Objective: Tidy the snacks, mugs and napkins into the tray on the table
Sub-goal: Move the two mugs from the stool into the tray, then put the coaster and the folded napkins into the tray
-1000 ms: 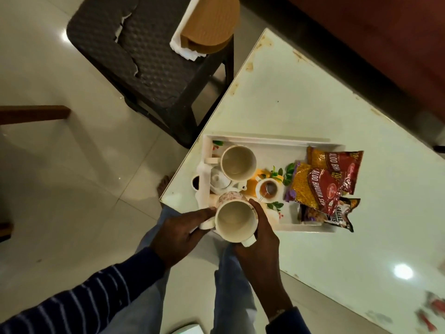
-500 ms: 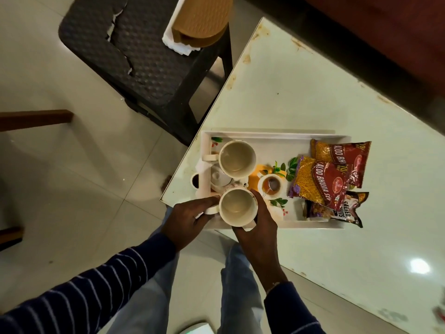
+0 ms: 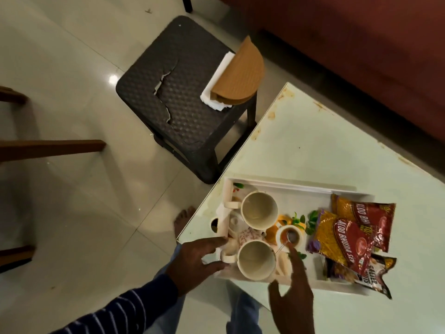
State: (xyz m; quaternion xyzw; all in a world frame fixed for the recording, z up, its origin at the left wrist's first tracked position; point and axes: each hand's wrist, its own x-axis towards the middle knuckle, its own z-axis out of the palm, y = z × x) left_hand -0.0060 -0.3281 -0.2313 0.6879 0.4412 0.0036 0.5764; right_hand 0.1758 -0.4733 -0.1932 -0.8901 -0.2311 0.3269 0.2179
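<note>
White tray (image 3: 284,185) sits at the near-left corner of the table (image 3: 325,145), long side running left-right.

Two cream mugs in its left half, both upright, both look empty. Far mug (image 3: 259,210) has its handle pointing left. Near mug (image 3: 256,259) stands at the tray's near edge, handle also left. Between them a small floral cup (image 3: 249,235); just right of it a small bowl (image 3: 289,235) w/ brown contents and a thin metal utensil leaning in it.

Snacks in the right half – two red-and-yellow packets: near packet (image 3: 342,239) lies partly over the far packet (image 3: 366,213), and both overhang the tray's right end. A dark packet (image 3: 366,273) sits under them at the near-right corner, its end past the rim.

L hand (image 3: 195,259) is at the tray's near-left corner, fingers spread and loosely curled, tips beside the near mug's handle – contact w/ handle can't be told, no closed grip seen. R hand (image 3: 292,300) is open and holds nothing, forefinger extended up toward the bowl, palm over the table edge just near of the tray.

Napkins (image 3: 216,92) aren't in the tray: white stack in a brown half-round holder (image 3: 240,73) on a dark stool (image 3: 178,92) on the floor, far-left of the table. Stool seat is cracked.

Striped sleeve (image 3: 125,309) on L arm. A bare foot (image 3: 183,218) shows on the floor by the table edge.
</note>
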